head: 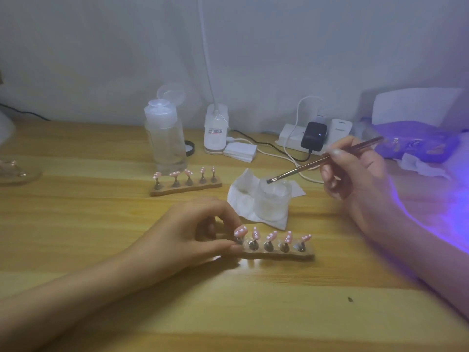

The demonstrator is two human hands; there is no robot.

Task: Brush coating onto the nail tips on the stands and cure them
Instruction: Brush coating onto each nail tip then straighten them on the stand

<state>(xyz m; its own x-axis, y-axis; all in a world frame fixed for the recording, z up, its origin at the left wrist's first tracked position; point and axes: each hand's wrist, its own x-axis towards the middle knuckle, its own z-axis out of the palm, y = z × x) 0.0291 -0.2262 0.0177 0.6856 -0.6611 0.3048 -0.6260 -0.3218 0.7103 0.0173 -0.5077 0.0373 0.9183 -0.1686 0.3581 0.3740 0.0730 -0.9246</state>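
A near wooden stand (279, 254) carries several pink nail tips (270, 237) on small metal posts. My left hand (200, 229) pinches its left end between thumb and fingers. My right hand (355, 171) holds a thin brush (312, 165), and the bristle tip sits at the rim of a small frosted jar (275, 199). A second stand (186, 186) with more pink tips lies farther back on the table.
The jar stands on a white tissue (243, 194). Behind are a clear pump bottle (166, 138), a white lamp base (215, 133), a power strip with chargers (304, 138) and cables. A curing lamp (416, 110) glows purple at the right.
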